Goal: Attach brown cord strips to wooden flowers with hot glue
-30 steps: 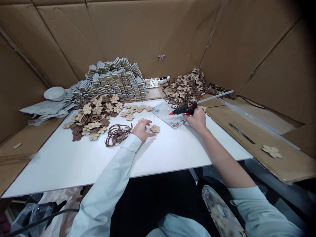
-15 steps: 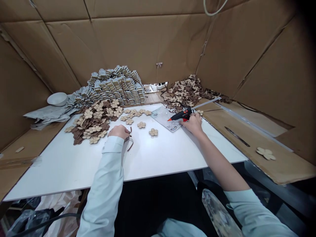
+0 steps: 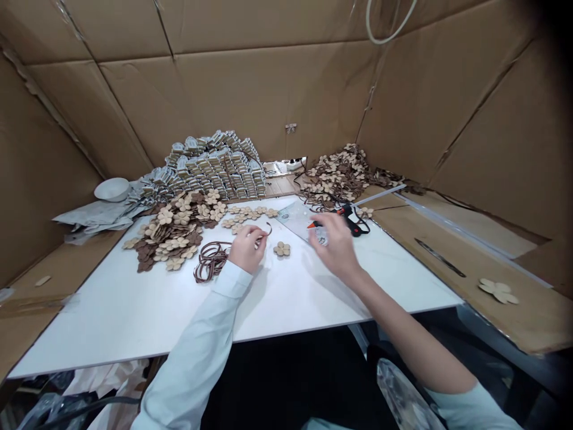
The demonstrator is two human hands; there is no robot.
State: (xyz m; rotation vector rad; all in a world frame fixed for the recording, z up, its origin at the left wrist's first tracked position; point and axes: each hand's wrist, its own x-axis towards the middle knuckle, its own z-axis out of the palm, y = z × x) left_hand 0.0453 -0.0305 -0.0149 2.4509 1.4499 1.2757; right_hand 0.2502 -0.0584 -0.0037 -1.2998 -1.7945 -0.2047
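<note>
My left hand [image 3: 247,249] pinches the brown cord [image 3: 271,228] just left of and beyond the lone flower [image 3: 282,249]; looks light and limp, best held near its tip, while my right hand [image 3: 336,246], right of the flower, is half-open, nothing visible in it.

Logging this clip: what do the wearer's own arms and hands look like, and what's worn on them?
Both hands, left and right, are gloveless. The left sleeve is pale blue-green, reaching the wrist with a wide cuff; the matching right sleeve stops near the elbow. The right wrist shows no watch or bracelet. Rings can't be confirmed.
</note>
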